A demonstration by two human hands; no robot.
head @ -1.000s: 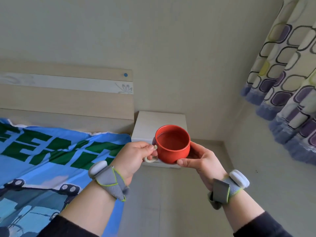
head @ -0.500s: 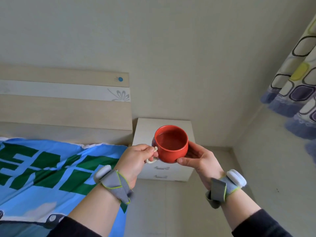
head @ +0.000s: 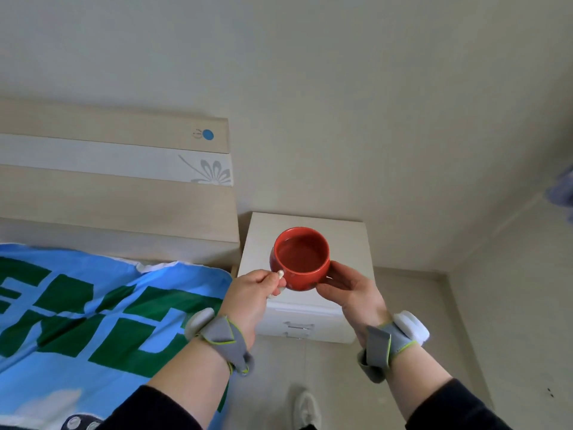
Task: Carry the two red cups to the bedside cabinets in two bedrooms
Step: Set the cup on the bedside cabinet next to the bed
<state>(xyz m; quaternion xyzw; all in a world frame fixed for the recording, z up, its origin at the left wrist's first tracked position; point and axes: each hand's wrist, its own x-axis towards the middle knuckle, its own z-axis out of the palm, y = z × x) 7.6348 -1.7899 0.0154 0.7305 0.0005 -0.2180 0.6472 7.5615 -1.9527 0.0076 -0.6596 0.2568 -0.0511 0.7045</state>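
One red cup [head: 302, 265] with a pale handle is held level in front of me, liquid inside. My left hand [head: 252, 294] pinches its handle on the left. My right hand [head: 348, 288] cups its right side and base. The cup hangs in the air above the front part of a white bedside cabinet [head: 347, 240], which stands in the corner right of the bed. Its top is bare. No second red cup is in view.
A bed with a blue and green cover [head: 93, 311] and a wooden headboard [head: 124, 200] lies to the left. Walls close the corner behind and right of the cabinet. A curtain edge [head: 562, 190] shows far right. My shoe [head: 305, 409] is on the pale floor.
The cabinet has come nearer and sits larger under the cup. The curtain has slid almost out of view to the right. Both hands keep the same hold.
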